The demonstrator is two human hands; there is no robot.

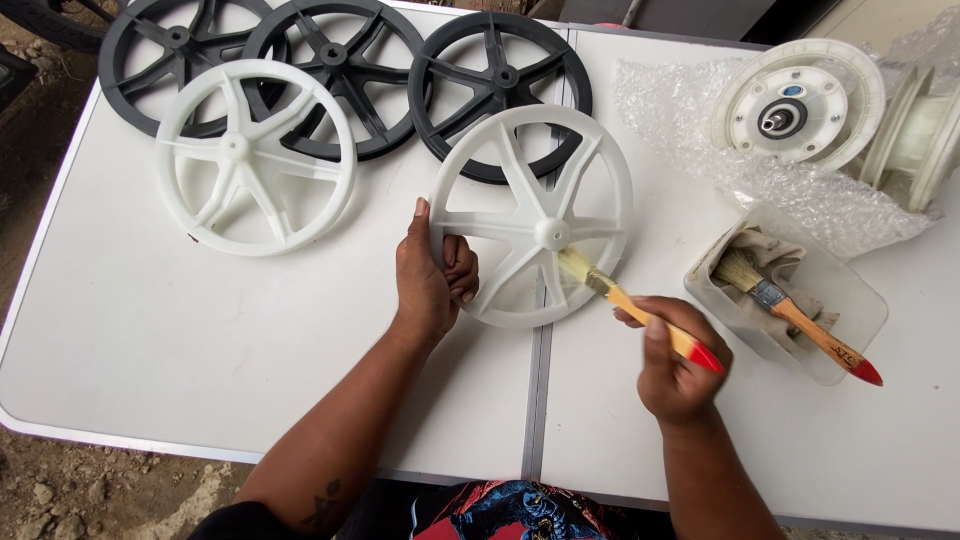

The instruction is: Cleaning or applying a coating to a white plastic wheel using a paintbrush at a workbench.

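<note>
My left hand (428, 285) grips the white wheel (532, 215) at its near-left rim, fingers (458, 272) curled through the spokes. The wheel lies flat on the surface (150, 340), overlapping a black wheel (497, 80) behind it. It looks light, stiff, smooth plastic; the rim seems the surest hold. My right hand (678, 362) pinches a brush (640, 310), bristles on a spoke.

black wheels (330, 75) | bubble wrap (800, 190) | tub (850, 310) | hub (795, 100)
</note>
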